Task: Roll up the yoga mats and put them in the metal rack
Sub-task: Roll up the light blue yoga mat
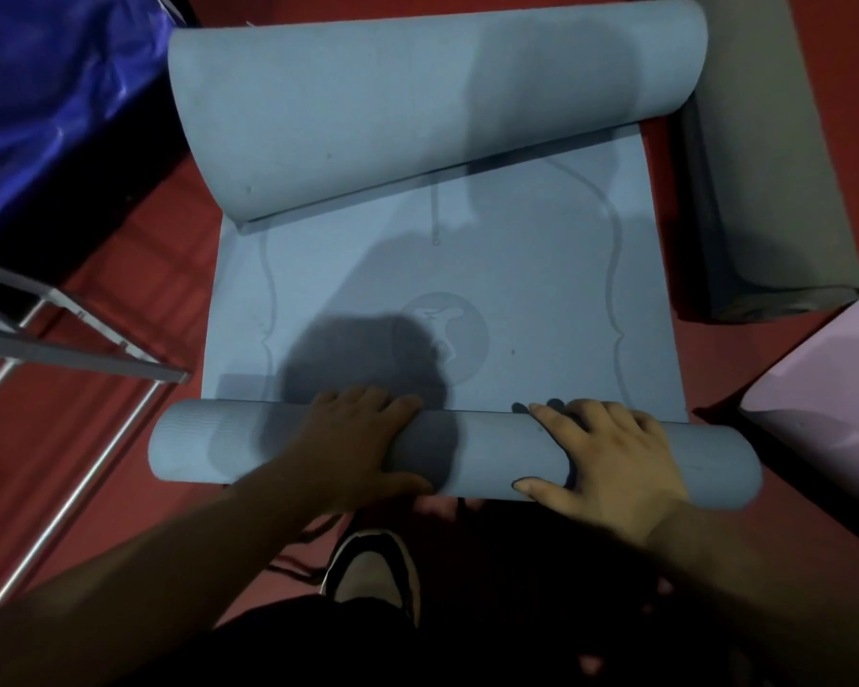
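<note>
Mat roll [492, 453] lies crosswise, gripped by left hand [363, 438] and right hand [611, 453].

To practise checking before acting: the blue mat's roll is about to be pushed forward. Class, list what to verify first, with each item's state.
1. Both hands on the roll: left hand and right hand lie over the rolled part of the blue yoga mat, thumbs on its near side. Ok.
2. Path ahead flat: the curled far end lies folded back over the flat part. Not ok.
3. Roll tight inside: cannot tell.
4. Right side free: grey rolled mat and pink mat lie close. Cannot tell.
5. Metal rack nearby: at the left. Ok.
</note>
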### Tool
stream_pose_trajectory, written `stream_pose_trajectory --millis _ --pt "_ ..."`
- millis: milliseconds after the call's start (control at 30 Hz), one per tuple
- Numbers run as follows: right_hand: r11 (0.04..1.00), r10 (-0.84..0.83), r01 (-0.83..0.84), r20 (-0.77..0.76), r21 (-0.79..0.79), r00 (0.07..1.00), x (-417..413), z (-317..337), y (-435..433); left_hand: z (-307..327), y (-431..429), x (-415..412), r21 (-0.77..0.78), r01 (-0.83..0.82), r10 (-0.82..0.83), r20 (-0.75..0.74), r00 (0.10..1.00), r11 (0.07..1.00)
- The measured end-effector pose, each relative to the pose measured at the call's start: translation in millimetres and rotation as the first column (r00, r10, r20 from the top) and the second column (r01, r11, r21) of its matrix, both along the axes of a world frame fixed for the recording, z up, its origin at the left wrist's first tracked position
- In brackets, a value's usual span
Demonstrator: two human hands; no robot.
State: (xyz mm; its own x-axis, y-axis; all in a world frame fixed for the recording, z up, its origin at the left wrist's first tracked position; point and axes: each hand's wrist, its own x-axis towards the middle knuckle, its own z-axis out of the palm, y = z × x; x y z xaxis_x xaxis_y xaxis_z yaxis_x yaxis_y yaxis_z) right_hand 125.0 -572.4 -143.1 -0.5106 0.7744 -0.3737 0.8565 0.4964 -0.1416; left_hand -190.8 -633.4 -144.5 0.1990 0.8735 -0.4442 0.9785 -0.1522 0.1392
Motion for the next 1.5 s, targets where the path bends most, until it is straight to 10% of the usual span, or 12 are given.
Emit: stream_pose_trajectory --millis 200,800,1200,1500 --pt "0.998 0.008 -0.007 0.017 -0.060 1.000 -5.5 4.6 15.1 -3.0 -18.5 3.7 0.232 -0.058 0.056 0.014 0.998 0.971" --pt "0.993 -0.101 0.102 -0.026 0.055 0.995 -18.7 0.2 4.7 3.8 21.1 -10.3 0.003 -0.029 0.029 0.002 1.000 1.000" --pt "0.994 -0.098 0.099 -0.030 0.048 0.995 -22.1 -0.8 16.6 -7.5 -6.0 -0.2 0.269 -0.048 0.061 -0.040 0.997 0.962" --pt "0.997 -0.077 0.077 0.022 -0.007 0.997 -30.2 10.5 24.6 -1.1 20.9 -9.6 0.144 -0.073 0.079 -0.037 0.996 0.987"
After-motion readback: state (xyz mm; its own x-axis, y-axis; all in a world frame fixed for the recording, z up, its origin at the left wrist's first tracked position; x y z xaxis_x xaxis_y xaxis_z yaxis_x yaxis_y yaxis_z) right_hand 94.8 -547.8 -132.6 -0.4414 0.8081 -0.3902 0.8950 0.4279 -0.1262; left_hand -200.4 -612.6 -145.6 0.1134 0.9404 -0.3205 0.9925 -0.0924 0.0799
